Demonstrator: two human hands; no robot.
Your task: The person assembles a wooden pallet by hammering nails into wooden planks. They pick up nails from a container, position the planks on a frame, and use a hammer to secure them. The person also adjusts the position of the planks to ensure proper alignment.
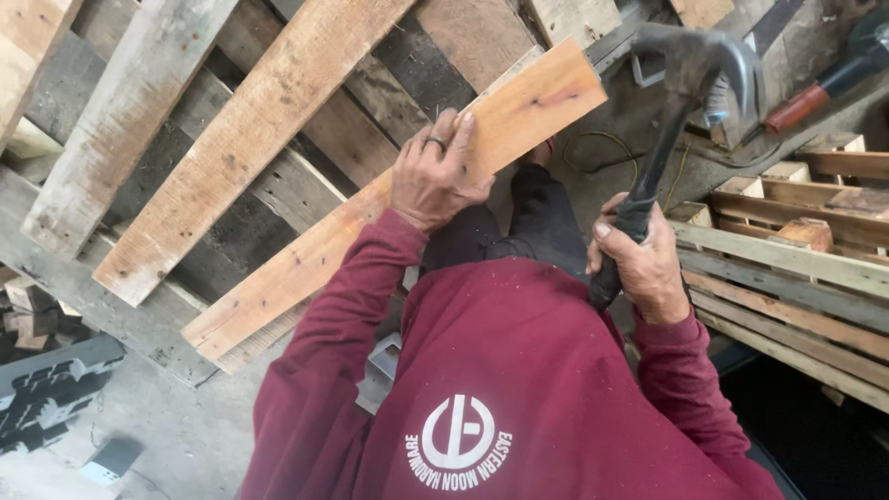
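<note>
- My left hand (435,176) is pressed flat on the pale orange wooden plank (389,199), fingers spread over its top face and curled at the far edge, not wrapped around it. There's a ring on one finger.
- That plank runs on a diagonal, low end near-left, high end far-right, lying across the weathered grey and brown pallet slats (185,139) under it.
- My right hand (644,259) is clamped tight on the black handle of the claw hammer (690,83). The dark steel head is up at the far right, raised well clear of the wood and a bit blurred.
- The key bit: the hammer head sits right of the plank's far end, and my left hand is on the plank just left and nearer than that end. So the right hand carries the tool, the left pins the board.
- A slatted wooden crate (787,259) sits off to the right, and a red-handled tool (815,93) lies far right.
</note>
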